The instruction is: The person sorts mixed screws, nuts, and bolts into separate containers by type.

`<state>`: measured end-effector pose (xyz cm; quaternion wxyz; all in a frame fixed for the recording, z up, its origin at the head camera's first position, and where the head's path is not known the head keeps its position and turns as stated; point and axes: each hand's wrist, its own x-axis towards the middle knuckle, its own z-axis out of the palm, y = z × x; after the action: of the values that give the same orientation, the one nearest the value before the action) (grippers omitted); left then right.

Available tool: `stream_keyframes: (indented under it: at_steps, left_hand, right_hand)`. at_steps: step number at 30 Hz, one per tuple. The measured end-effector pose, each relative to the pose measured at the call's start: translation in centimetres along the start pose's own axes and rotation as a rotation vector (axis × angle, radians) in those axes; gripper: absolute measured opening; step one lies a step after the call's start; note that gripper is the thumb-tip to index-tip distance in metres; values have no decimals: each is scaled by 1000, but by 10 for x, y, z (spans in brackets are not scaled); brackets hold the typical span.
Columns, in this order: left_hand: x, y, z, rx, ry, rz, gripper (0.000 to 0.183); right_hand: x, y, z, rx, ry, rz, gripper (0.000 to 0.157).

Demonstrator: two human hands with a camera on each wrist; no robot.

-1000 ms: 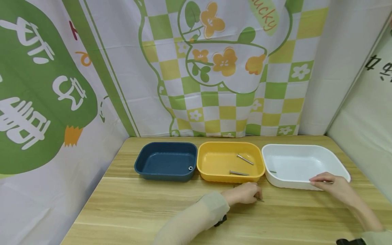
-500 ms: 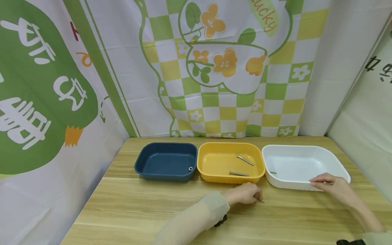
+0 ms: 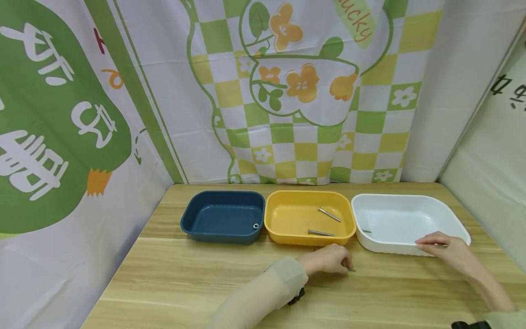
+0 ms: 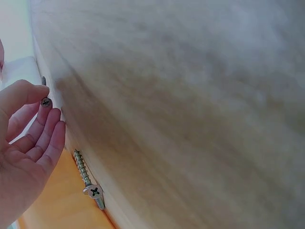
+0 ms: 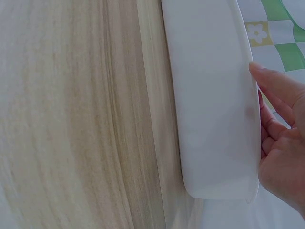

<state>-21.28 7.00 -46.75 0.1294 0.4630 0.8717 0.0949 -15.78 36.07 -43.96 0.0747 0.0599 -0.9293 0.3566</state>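
My left hand (image 3: 328, 259) is low over the table in front of the yellow tray (image 3: 283, 238). Its thumb and fingers pinch a cross-head screw (image 4: 45, 102), whose tip shows past the fingers in the head view. Close to that hand, by the yellow tray, lie more loose screws (image 4: 83, 171), mostly hidden from the head camera. At the front wall of the white tray (image 3: 394, 247), my right hand (image 3: 449, 253) grips the rim, thumb outside and the other fingers behind the wall.
Two long screws (image 3: 328, 214) lie in the yellow tray. The blue tray (image 3: 223, 238) to the left holds a small nut (image 3: 255, 225). A small greenish piece (image 3: 366, 230) lies inside the white tray. A patterned curtain (image 3: 287, 151) hangs behind the table.
The screw tip at my left hand has shifted very slightly. Both hands and the trays otherwise keep their places.
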Motion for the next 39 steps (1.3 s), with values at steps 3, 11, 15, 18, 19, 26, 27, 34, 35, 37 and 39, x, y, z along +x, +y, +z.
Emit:
stream_keyframes:
  at_steps: [3, 11, 15, 18, 19, 26, 27, 34, 35, 37, 39]
  left_hand:
    - [0, 0, 0, 1, 8, 9, 10]
    - [0, -1, -4, 2, 72, 54, 10]
    - [-1, -1, -8, -8, 116, 69, 10]
    - [-2, -1, -12, -43, 141, 79, 9]
    - [-2, -1, -13, -50, 148, 82, 9]
    - [-4, 7, -20, -57, 181, 85, 10]
    - [-4, 8, -21, -57, 187, 86, 10]
    - [-1, 15, -31, -108, 240, 103, 12]
    - [0, 15, -32, -114, 244, 105, 12]
    - [1, 15, -34, -115, 254, 117, 12]
    - [2, 15, -35, -111, 266, 125, 13]
  right_hand:
    - [1, 0, 0, 0, -5, 0, 19]
    - [2, 0, 0, 9, -3, -18, 18]
    - [2, 1, -1, 11, -8, -17, 18]
    - [2, 1, 0, 10, -12, -15, 18]
    - [2, 0, -1, 12, -15, -12, 18]
    - [2, -1, -1, 24, -32, 2, 19]
    - [2, -1, -1, 25, -30, -2, 18]
    - [1, -1, -1, 37, -8, -27, 15]
    - [1, 0, -1, 36, -4, -30, 15]
    - [1, 0, -1, 36, -4, -29, 15]
    - [1, 1, 0, 37, 0, -31, 15]
